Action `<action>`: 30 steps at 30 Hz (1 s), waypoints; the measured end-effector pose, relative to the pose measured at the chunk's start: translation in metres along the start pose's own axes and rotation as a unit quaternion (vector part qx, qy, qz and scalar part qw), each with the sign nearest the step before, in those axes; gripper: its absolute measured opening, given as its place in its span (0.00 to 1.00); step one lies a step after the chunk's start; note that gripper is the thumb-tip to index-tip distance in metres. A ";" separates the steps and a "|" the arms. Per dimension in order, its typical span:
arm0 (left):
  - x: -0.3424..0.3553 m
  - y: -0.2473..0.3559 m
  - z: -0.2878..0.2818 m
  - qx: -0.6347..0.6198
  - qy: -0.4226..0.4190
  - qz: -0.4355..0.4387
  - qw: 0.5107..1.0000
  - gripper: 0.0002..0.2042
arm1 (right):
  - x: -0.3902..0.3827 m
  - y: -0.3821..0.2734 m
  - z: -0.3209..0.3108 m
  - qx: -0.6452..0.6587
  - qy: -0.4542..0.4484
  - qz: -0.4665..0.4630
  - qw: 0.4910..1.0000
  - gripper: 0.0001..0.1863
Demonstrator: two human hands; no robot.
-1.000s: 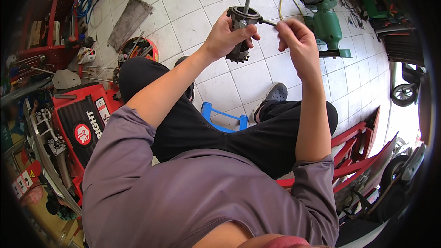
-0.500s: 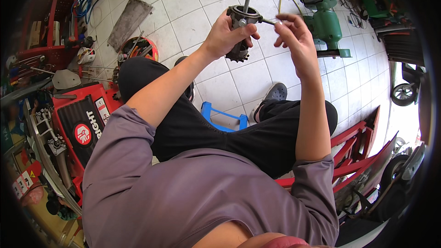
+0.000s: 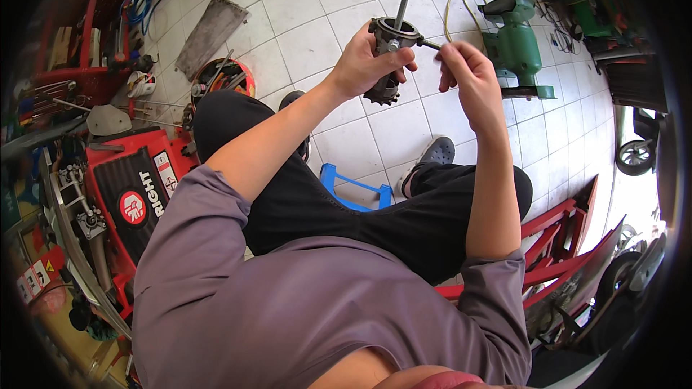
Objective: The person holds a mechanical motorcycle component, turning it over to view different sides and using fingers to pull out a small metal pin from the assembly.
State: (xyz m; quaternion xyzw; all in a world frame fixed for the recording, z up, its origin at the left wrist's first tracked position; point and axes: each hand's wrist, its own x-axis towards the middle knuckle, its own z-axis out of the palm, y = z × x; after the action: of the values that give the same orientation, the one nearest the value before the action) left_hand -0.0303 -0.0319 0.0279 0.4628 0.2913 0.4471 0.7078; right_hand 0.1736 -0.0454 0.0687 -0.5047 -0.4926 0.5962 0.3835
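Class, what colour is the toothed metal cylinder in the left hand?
The cylinder is dark grey, seen best in the head view.

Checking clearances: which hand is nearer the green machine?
Right. The right hand, at the thin rod, is just left of the green machine in view; the left hand, holding the metal cylinder, is farther left.

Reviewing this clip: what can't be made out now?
In the head view:
Outer end of the thin dark metal rod: hidden by the blurred right hand.
Far fingers of the left hand: partly behind the dark toothed metal cylinder.
Rest of the blue frame: hidden by black trousers.
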 end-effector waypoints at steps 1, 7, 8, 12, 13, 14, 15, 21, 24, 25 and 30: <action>0.000 -0.002 -0.002 -0.004 -0.001 0.000 1.000 0.24 | -0.003 -0.001 0.008 0.008 0.019 -0.053 0.998 0.19; 0.002 -0.004 0.001 -0.030 0.001 0.001 1.000 0.24 | -0.003 0.004 0.005 0.001 0.068 -0.039 0.997 0.19; 0.001 -0.003 0.001 -0.023 0.001 -0.002 1.000 0.25 | -0.001 0.005 0.003 0.001 0.053 -0.011 0.999 0.20; 0.000 -0.001 0.003 0.002 0.007 -0.017 1.000 0.24 | -0.002 0.000 0.007 0.019 0.029 -0.035 0.999 0.14; -0.001 -0.004 0.002 -0.006 0.008 -0.018 1.000 0.24 | -0.004 -0.002 0.008 0.029 0.029 -0.061 0.997 0.13; -0.002 -0.006 0.000 -0.004 0.008 -0.005 1.000 0.24 | -0.006 -0.005 0.014 0.056 0.043 -0.079 0.994 0.12; -0.002 -0.006 -0.001 -0.009 0.004 -0.007 1.000 0.24 | -0.006 -0.007 0.014 0.046 0.034 -0.071 0.996 0.13; -0.001 -0.008 -0.004 0.010 -0.017 -0.014 1.000 0.25 | -0.003 -0.004 0.009 0.029 0.006 0.000 1.000 0.21; -0.002 -0.007 0.000 0.031 -0.013 -0.023 0.999 0.25 | -0.009 -0.012 0.015 0.034 0.045 -0.042 0.998 0.21; -0.002 -0.008 0.000 0.034 -0.015 -0.023 0.999 0.25 | -0.010 -0.014 0.016 0.041 0.065 -0.060 0.995 0.21; -0.001 -0.008 -0.001 0.031 -0.015 -0.025 0.999 0.26 | -0.007 -0.012 0.008 0.037 0.016 0.031 0.999 0.20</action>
State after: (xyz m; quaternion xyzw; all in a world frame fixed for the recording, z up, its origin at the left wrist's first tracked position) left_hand -0.0289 -0.0339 0.0200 0.4842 0.3057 0.4127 0.7084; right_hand 0.1668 -0.0507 0.0821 -0.5149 -0.4480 0.6174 0.3912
